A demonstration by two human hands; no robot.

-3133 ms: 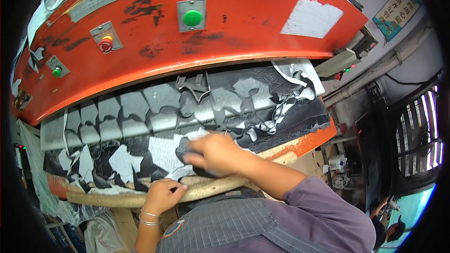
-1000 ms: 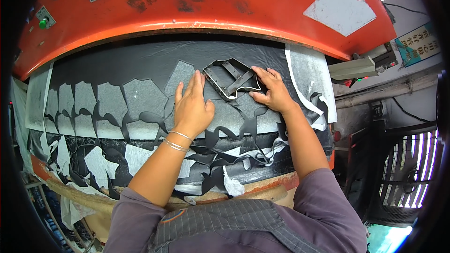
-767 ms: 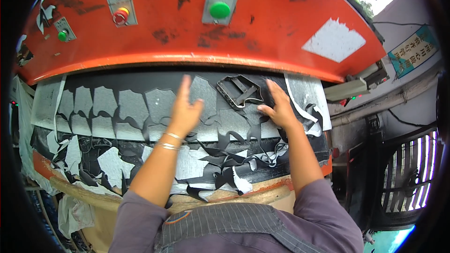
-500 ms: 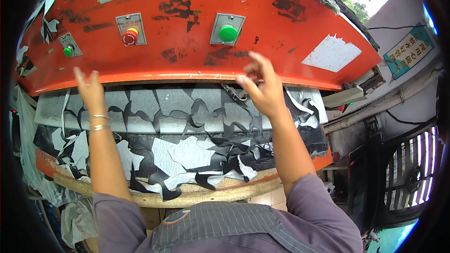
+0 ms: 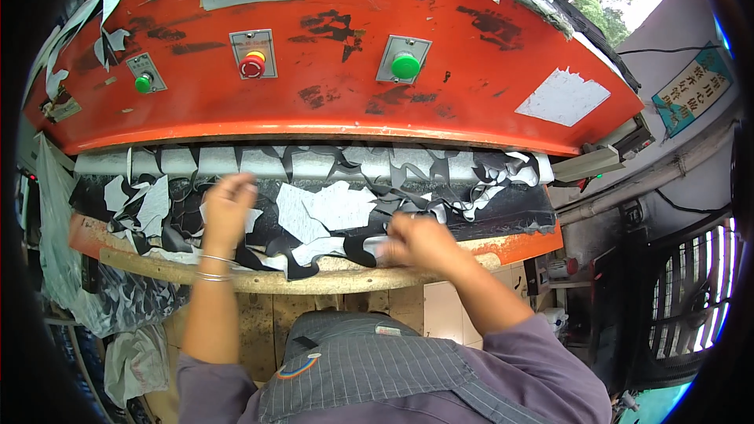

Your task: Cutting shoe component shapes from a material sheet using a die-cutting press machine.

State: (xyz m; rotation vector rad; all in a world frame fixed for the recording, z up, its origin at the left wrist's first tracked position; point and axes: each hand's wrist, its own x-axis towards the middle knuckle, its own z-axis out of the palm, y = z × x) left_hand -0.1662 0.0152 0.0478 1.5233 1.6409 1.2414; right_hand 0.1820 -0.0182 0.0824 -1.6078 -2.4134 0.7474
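My left hand, wearing bracelets at the wrist, hovers over the left part of the scrap-covered bed with its fingers curled in; nothing shows in them. My right hand is closed at the front edge, against a curling strip of black and white sheet scrap; its fingertips are partly hidden and slightly blurred. Between the hands lie jagged white sheet pieces on a black board. Behind them, a pale grey pad bearing dark offcuts runs under the orange machine beam.
The beam carries a red stop button, a large green button and a small green button. A rounded wooden rail edges the bed toward me. Clear plastic sheeting hangs at left; a slatted fan housing stands at right.
Both hands have come down and nearer from below the beam, their fingers now curled. My view has shifted, so less of the grey pad shows. The white pieces remain on the board.
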